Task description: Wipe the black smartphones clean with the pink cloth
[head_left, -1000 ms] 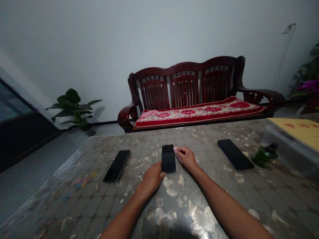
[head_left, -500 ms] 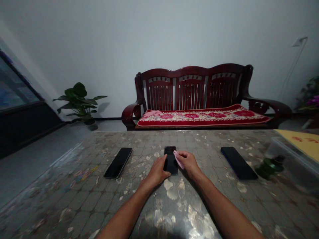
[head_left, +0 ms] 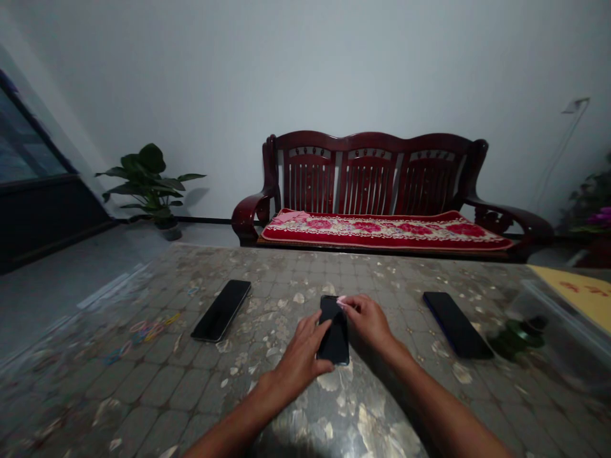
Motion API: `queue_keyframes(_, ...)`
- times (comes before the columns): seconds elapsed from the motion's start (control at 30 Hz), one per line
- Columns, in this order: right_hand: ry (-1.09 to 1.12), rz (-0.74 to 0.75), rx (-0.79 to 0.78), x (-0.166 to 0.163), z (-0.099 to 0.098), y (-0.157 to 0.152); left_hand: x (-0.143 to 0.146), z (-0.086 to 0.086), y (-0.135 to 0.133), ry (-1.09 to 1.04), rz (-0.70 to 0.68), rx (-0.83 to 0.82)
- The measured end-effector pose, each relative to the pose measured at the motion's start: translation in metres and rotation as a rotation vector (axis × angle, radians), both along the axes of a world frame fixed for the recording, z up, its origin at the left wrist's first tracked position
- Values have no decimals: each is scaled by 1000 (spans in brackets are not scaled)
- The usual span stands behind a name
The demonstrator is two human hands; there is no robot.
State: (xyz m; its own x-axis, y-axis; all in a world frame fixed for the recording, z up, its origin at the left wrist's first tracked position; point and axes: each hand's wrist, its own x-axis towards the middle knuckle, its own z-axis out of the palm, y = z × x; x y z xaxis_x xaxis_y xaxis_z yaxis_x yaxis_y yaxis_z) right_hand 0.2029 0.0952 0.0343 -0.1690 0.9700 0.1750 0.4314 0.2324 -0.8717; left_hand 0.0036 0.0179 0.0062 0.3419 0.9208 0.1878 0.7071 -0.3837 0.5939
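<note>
Black phone (head_left: 335, 343) lies flat, screen up, lower centre of frame, between both hands. Left hand (head_left: 306, 346) at its left side: thumb by the lower left corner, fingers over the left edge, spread apart; can't tell from this angle if it actually grips the phone or just rests on it. Right hand (head_left: 371, 323) at upper right of the phone, fingertips pinched closed on a small pink cloth (head_left: 342, 301), cloth at the phone's top right corner.

Left fingers hide part of the phone's left edge, right fingers part of the right edge; rest of screen visible. Second phone (head_left: 222, 310) flat at centre left, tilted, well apart from hands. Rubber bands (head_left: 155, 329) scattered left of it. Third phone (head_left: 457, 326) flat at right, green bottle (head_left: 518, 337) just beside it, clear box (head_left: 570, 343) behind bottle at right edge, yellow sheet (head_left: 575, 296) with red marks on top. All on patterned table (head_left: 382, 270). Wooden bench (head_left: 367, 145) with red floral mat (head_left: 391, 227) beyond, potted plant (head_left: 150, 181) at left.

Forearms enter from bottom edge, left one slanting up-right, right one up-left, converging at the phone. Left palm faces down, right wrist angled inward.
</note>
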Motion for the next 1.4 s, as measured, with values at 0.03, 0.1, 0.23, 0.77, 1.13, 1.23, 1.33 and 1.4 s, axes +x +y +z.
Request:
queue_keyframes(0.03, -126, -6, 56, 0, 4, 6, -2, -2, 2, 20, -27, 21)
queue_keyframes(0.1, -357, 3, 129, -1, 11, 14, -6, -4, 5, 62, -78, 47)
queue_keyframes(0.23, -717, 67, 183, -8, 15, 19, -9, -8, 4, 111, -144, 92)
queue_keyframes(0.77, -876, 159, 271, -46, 12, 30, 0, 3, -2, 173, -105, 168)
queue_keyframes(1.13, -904, 123, 278, -29, 10, 28, 2, 2, -2, 185, -108, 156)
queue_keyframes(1.23, -877, 153, 310, -41, 6, 31, 2, 3, -1, 200, -110, 146)
queue_keyframes(1.33, -851, 196, 324, -43, 5, 34, 3, 2, -1, 192, -109, 136)
queue_keyframes(1.4, -852, 207, 320, -37, 7, 35, 3, 1, -1, 179, -109, 130)
